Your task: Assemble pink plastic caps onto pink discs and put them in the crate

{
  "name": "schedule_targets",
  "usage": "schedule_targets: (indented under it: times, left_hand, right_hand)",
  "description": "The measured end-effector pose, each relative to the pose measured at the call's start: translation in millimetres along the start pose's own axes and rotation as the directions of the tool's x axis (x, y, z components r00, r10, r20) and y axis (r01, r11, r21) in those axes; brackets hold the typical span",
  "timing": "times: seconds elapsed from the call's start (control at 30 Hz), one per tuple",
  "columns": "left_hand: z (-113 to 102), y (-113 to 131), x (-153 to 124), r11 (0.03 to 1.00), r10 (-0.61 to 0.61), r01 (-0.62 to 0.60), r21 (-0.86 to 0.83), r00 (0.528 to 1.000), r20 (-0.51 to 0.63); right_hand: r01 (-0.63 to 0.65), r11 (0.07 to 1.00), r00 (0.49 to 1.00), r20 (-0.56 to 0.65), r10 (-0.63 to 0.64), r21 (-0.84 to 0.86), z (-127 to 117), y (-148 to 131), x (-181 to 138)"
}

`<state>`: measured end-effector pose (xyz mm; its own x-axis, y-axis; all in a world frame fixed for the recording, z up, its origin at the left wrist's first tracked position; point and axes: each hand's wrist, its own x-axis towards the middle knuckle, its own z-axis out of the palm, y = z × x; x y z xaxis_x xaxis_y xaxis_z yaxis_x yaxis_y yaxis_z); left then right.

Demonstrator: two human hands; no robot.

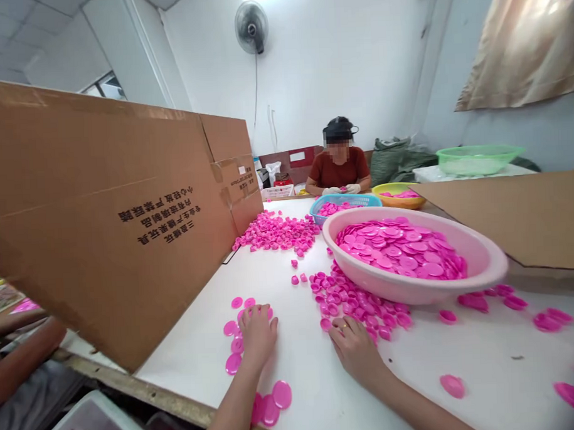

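Note:
My left hand rests over a loose cluster of flat pink plastic discs on the white table. Its fingers are slightly apart with the thumb out to the side, and the fingertips touch or hover over the discs. At the near edge of a pile of small pink plastic cups is my right hand, with a ring on one finger. The fingers curl down among the cups, and their tips are partly hidden, so what they hold cannot be made out. More pink discs lie beside my left forearm.
A large pale pink basin full of pink discs stands at right. Behind it are a blue basket and a yellow basin. A cardboard box walls off the left side. Across the table sits a gloved person.

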<state>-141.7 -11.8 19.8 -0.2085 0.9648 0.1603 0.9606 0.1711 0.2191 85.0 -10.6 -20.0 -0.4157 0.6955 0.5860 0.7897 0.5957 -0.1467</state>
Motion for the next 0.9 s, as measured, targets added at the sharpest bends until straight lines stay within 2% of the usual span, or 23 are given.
schedule_targets:
  times: [0.1, 0.27, 0.37, 0.5, 0.6, 0.67, 0.73, 0.8, 0.9]
  left_hand:
    - [-5.5, -10.9, 3.2, 0.998, -0.039, 0.039, -0.045, 0.999, 0.013]
    - [3.3, -7.2, 2.0, 0.998, 0.009, -0.006, -0.068, 0.999, 0.043]
    - [7.0, -6.2, 3.1, 0.998, 0.006, -0.003, -0.056, 0.999, 0.050]
    - [7.1, -9.7, 9.1, 0.997, 0.031, -0.027, -0.073, 0.998, 0.050]
    - [9.4, -10.1, 13.4, 0.994, 0.052, -0.047, -0.103, 0.997, 0.050]
    - [11.0, -9.1, 14.2, 0.988, 0.074, -0.066, -0.142, 0.996, 0.048]
    - [10.0, -7.5, 12.7, 0.977, 0.076, -0.065, -0.204, 0.996, 0.049]
    - [5.5, -5.0, 8.8, 0.953, 0.061, -0.049, -0.298, 0.998, 0.031]
    - [-4.1, 3.2, -1.1, 0.857, 0.081, -0.089, -0.507, 0.996, -0.038]
  right_hand:
    - [0.090, 0.995, 0.996, -0.020, -0.089, 0.033, -0.9, -0.2, -9.3]
    - [0.132, 0.987, 0.984, 0.106, -0.142, 0.096, -3.3, -13.5, -20.9]
    - [0.088, 0.983, 0.965, 0.229, -0.124, 0.164, -0.9, -17.4, -27.0]
    - [-0.037, 0.971, 0.896, 0.437, -0.073, 0.238, -1.5, -20.4, -22.0]
    - [-0.114, 0.955, 0.866, 0.498, -0.040, 0.275, 2.1, -27.6, -4.5]
    - [-0.154, 0.932, 0.868, 0.495, -0.031, 0.327, 8.0, -32.2, 8.3]
    - [-0.223, 0.880, 0.894, 0.448, 0.013, 0.420, 13.4, -33.2, 17.2]
    - [-0.317, 0.784, 0.926, 0.355, 0.132, 0.534, 14.4, -29.3, 20.7]
    - [-0.400, 0.641, 0.914, 0.240, 0.326, 0.655, 6.3, -18.4, 18.9]
